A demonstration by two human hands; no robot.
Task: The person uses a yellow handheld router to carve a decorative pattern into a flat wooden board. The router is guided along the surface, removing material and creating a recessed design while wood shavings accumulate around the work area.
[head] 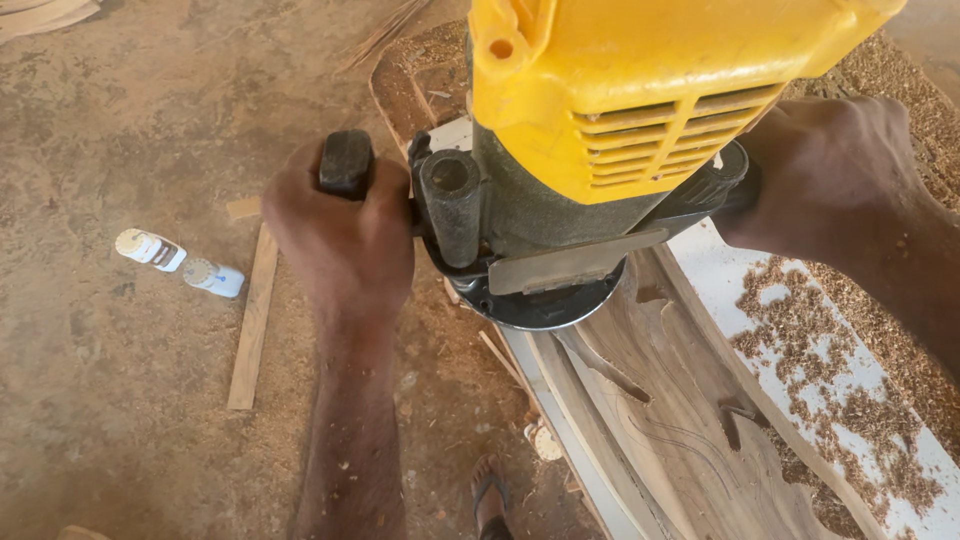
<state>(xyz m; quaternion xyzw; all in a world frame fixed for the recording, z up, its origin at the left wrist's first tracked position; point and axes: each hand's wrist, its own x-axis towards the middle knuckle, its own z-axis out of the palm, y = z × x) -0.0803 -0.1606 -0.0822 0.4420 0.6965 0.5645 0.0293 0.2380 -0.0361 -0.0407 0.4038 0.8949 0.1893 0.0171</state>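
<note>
Router (590, 150) work fills the middle of the view: a bulky woodworking router with a glossy yellow plastic motor housing, slotted with vents, sits on a dark grey body and a round black base plate pressed onto a pale carved wooden panel (690, 430). The left hand (340, 235) is wrapped fully around the black knob-like side handle, fingers closed tight over it, the forearm dusted with fine sawdust. The right hand (835, 170) is closed around the opposite handle, which is mostly hidden beneath the palm. Beside the left handle stands a matt grey cylindrical column with a hollow top. The panel shows smooth routed curves, scrolled cut-outs and thin pencilled lines, and it lies on a flat white board (730, 280) strewn with coarse brown wood shavings (850, 400). More shavings are heaped thickly along the board's far edge. Below the bench, the ground is packed earth covered in sawdust; a thin wooden slat (252, 320) lies there, and near it two small white bottles (178, 262) lie on their sides. A sandalled foot (490, 495) shows at the bottom edge.
</note>
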